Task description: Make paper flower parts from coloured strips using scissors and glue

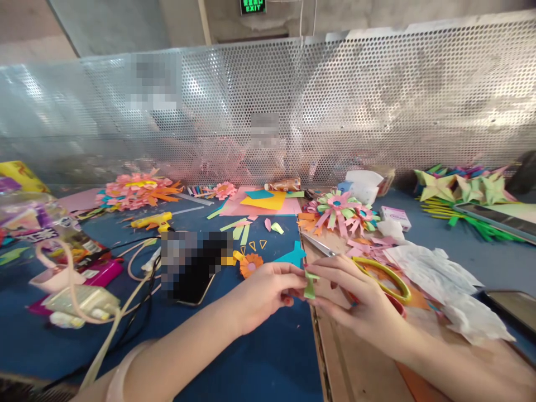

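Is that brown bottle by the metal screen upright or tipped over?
On its side: the brown bottle stretches across the view, not upward.

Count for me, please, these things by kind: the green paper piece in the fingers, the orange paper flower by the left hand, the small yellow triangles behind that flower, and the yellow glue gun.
Green paper piece: 1
Orange paper flower: 1
Small yellow triangles: 3
Yellow glue gun: 1
Total: 6

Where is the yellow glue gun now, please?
In the head view, the glue gun lies left of centre on the blue table, just beyond the black phone.
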A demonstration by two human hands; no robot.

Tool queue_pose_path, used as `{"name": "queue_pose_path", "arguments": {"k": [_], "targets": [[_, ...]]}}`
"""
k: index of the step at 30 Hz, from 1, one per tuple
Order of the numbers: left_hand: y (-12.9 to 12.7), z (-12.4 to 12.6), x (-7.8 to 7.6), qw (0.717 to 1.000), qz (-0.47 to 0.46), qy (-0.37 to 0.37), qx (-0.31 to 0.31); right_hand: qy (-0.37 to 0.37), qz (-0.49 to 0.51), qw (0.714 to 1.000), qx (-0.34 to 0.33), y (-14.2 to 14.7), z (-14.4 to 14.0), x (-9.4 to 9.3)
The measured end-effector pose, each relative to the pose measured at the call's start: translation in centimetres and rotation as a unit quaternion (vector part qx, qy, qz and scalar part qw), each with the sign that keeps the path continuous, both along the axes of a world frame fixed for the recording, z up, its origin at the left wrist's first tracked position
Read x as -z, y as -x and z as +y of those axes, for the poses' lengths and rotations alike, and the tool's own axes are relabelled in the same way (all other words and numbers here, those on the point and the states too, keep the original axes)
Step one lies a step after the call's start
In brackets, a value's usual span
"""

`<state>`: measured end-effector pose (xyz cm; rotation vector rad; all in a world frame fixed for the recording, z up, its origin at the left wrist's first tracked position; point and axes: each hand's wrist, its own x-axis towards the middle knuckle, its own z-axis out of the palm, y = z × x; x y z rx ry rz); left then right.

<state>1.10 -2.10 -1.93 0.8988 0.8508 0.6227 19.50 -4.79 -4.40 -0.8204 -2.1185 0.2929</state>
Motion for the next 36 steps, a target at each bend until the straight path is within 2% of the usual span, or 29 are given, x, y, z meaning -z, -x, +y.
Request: {"name": "queue_pose_path", "arguments": {"k": [4, 7, 12, 17, 20, 25, 31, 33, 36], "targets": [[0.0, 0.0, 0.2, 1.000, 0.001, 0.001, -0.010, -0.003, 0.015, 1.000, 0.010, 0.0, -0.1, 0.0], [0.1, 0.1, 0.1, 1.000, 0.015, -0.024, 0.007, -0.012, 0.030, 0.999, 0.022, -0.1, 0.0, -0.1], [0.7, 0.1, -0.6, 0.985, 0.070, -0.142, 0.073, -0.018, 0.049, 0.998, 0.034, -0.2, -0.1, -0.4], [1.0, -0.7, -1.2, 0.922, 0.132, -0.354, 0.091, -0.031, 0.058, 0.998, 0.017, -0.5, -0.2, -0.6], [0.8, -1.0, -1.0, 0.886, 0.146, -0.432, 0.082, -0.037, 0.066, 0.997, -0.001, -0.6, -0.3, -0.8], [0.8, -1.0, -0.3, 0.860, 0.152, -0.484, 0.052, -0.040, 0.080, 0.996, -0.021, -0.5, -0.5, -1.0], [1.0, -1.2, -0.5, 0.823, 0.187, -0.534, 0.043, -0.040, 0.077, 0.996, -0.030, -0.4, -0.6, -1.1], [1.1, -1.4, -0.5, 0.801, 0.211, -0.559, 0.037, -0.040, 0.071, 0.996, -0.033, -0.5, -0.7, -1.2], [1.3, -1.5, -0.6, 0.753, 0.244, -0.611, 0.022, -0.042, 0.062, 0.997, -0.036, -0.6, -0.7, -1.4]]}}
